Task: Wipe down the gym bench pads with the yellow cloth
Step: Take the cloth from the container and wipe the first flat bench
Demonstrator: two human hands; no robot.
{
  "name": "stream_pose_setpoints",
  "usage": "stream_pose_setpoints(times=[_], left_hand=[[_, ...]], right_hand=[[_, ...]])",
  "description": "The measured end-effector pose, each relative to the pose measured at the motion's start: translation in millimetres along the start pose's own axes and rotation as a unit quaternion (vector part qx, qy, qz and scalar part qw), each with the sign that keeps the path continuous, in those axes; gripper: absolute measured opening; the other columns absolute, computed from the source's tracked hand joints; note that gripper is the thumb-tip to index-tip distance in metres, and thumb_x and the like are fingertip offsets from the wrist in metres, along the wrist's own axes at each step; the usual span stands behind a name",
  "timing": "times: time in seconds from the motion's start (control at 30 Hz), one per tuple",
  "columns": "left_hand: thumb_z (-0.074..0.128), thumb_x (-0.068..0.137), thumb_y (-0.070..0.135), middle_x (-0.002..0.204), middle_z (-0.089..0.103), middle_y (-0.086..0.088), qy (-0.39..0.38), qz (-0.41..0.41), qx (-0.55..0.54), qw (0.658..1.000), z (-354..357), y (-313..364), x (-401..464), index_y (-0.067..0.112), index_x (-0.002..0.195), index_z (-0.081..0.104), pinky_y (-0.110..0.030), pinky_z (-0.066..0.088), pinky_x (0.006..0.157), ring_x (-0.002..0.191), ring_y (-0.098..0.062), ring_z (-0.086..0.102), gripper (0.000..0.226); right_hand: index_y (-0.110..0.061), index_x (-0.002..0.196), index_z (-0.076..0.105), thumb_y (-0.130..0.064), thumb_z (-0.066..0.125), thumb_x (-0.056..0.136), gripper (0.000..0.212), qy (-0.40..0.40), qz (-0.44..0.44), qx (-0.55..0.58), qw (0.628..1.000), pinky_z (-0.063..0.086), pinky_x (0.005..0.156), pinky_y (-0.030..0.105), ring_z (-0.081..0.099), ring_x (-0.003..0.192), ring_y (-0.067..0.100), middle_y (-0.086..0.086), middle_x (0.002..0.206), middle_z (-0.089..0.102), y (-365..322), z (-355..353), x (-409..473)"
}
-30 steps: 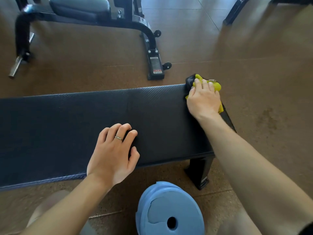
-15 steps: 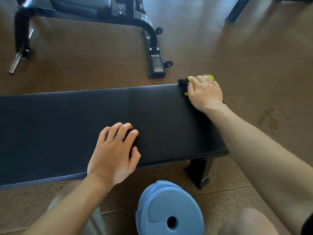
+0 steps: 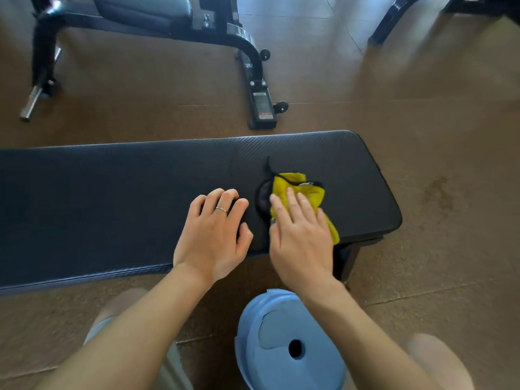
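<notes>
**Cloth under the right palm, near the bench's right end**

Currently the right hand (image 3: 302, 237) lies flat on the yellow cloth (image 3: 305, 194), its fingers (image 3: 292, 204) straight and slightly spread, pressing the fabric onto the black pad of the bench (image 3: 112, 198). The cloth sits toward the right end of the pad, roughly midway between the far and near edges, with one yellow flap trailing out past the little-finger side of the hand toward the near edge. A dark piece of fabric with a thin black cord (image 3: 266, 198) shows along the cloth's left and far sides — whether it is part of the cloth or separate cannot be told.

Just to the left, the left hand (image 3: 215, 235) rests on the pad close to the near edge, its fingers loosely curled with the tips on the surface and nothing held; a thin ring (image 3: 221, 209) is on one finger. The two hands are close together but apart.

On the floor below the near edge lies a blue weight plate (image 3: 289, 342) — its centre hole faces up. Beyond the far edge stands another gym bench with a black frame (image 3: 253, 68) and a grey-blue pad.
</notes>
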State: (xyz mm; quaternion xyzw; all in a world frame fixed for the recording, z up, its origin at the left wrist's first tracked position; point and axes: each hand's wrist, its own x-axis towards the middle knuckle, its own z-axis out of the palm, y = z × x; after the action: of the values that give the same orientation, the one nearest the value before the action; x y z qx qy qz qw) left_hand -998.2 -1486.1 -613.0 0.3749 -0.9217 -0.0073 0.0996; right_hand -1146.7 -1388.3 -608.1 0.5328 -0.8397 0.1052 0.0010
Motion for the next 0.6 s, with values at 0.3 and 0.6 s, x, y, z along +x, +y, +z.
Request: stream_pose_setpoints(times=[0.3, 0.6], left_hand=[[0.039, 0.097, 0.033, 0.138, 0.059, -0.006, 0.017, -0.02, -0.074, 0.997, -38, -71, -33, 0.013, 0.134, 0.059, -0.043, 0.037, 0.114, 0.13, -0.025, 0.053, 0.046], [0.042, 0.098, 0.032, 0.146, 0.052, -0.005, -0.014, -0.069, -0.038, 0.997, -29, -134, -48, 0.012, 0.139, 0.053, -0.045, 0.032, 0.119, 0.136, -0.026, 0.046, 0.047]], right_hand=[[-0.023, 0.154, 0.045, -0.039, 0.032, 0.105, 0.053, -0.016, 0.089, -0.023, 0.996, 0.023, 0.124, 0.048, 0.033, 0.15, 0.027, 0.006, 0.162, 0.039, 54, -12, 22], [-0.018, 0.153, 0.046, -0.034, 0.029, 0.103, 0.055, 0.034, 0.02, 0.017, 0.999, 0.028, 0.122, 0.049, 0.033, 0.151, 0.025, 0.007, 0.161, 0.039, -131, 26, -24]])
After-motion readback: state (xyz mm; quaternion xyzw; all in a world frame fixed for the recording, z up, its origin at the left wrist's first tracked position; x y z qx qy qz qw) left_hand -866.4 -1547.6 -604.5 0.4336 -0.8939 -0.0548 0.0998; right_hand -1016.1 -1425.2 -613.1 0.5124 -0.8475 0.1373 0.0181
